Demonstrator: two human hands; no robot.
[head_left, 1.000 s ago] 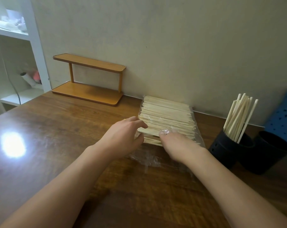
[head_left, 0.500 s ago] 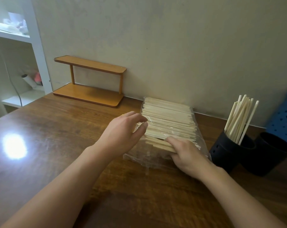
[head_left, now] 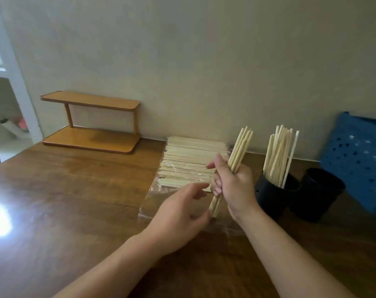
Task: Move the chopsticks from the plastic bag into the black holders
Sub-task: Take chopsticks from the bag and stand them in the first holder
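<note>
Right hand [head_left: 236, 186]: closed around a bundle of chopsticks [head_left: 239, 150], held tilted above the plastic bag [head_left: 182, 166]; lifted since the earlier frame.
Left hand [head_left: 180, 214]: open, empty, fingers by the bundle's lower tips.
Plastic bag: flat near the table's [head_left: 75, 201] far edge, chopsticks stacked inside.
Black holders: part-filled holder [head_left: 273, 194] just right of the hand; empty holder [head_left: 318, 194] beside it.
Surroundings: wooden shelf [head_left: 90, 123] at far left; blue basket [head_left: 359, 155] at far right.

The right hand [head_left: 236, 186] covers the middle of its chopstick bundle [head_left: 240, 147], so the count is unclear. The blue perforated basket [head_left: 359, 160] is blurred and cut by the right edge. The nearer black holder [head_left: 271, 196] hides the feet of its sticks. The shelf items at far left are perhaps a roll; too blurred.
</note>
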